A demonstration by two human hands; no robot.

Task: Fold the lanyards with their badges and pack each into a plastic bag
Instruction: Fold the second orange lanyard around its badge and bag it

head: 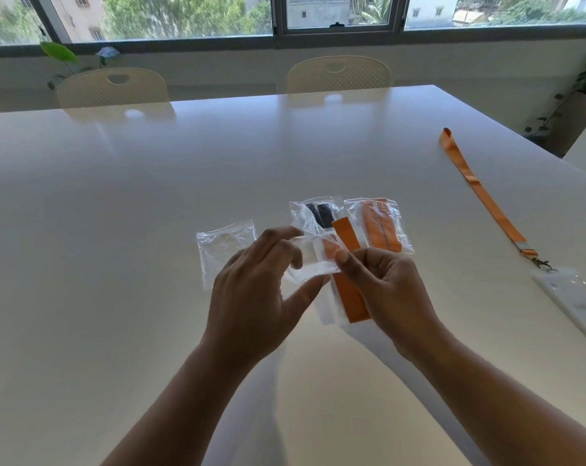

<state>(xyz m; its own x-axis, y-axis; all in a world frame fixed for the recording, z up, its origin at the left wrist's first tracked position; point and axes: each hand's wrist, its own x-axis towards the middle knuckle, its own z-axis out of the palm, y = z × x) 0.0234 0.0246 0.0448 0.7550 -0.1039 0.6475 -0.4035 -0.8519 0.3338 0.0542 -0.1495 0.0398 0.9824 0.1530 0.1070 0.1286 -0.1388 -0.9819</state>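
Note:
My left hand (pixel 251 297) pinches a clear plastic bag (pixel 310 260) above the white table (pixel 150 196). My right hand (pixel 392 294) grips a folded orange lanyard (pixel 350 297), whose upper end overlaps the bag. Behind my hands lie two packed bags: one with a black lanyard (pixel 315 213), one with an orange lanyard (pixel 379 227). An empty-looking clear bag (pixel 226 252) lies to the left. At the right, an unfolded orange lanyard (pixel 479 193) lies stretched out, clipped to a clear badge holder (pixel 574 301).
Two cream chairs (pixel 113 87) (pixel 338 74) stand at the table's far edge below a window. A potted plant (pixel 584 105) stands off the table's right corner. The badge holder lies close to the right table edge.

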